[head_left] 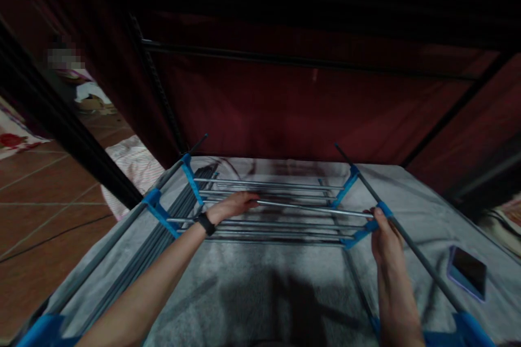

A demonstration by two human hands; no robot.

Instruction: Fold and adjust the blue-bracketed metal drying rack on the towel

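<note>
A rack frame of grey tubes with blue plastic connectors lies on a grey cloth. Several metal rods run across it between the two sides. My left hand, with a black band on the wrist, is closed around the left end of a loose-looking metal rod. At the rod's right end, my right hand grips it against the blue connector on the right side tube. The right fingertips are partly hidden behind the rod and connector.
A bundle of grey tubes lies along the left side. On the right, a phone rests on the grey cloth. Dark red curtains and black poles surround the surface. Tiled floor shows at left, with a cable on it.
</note>
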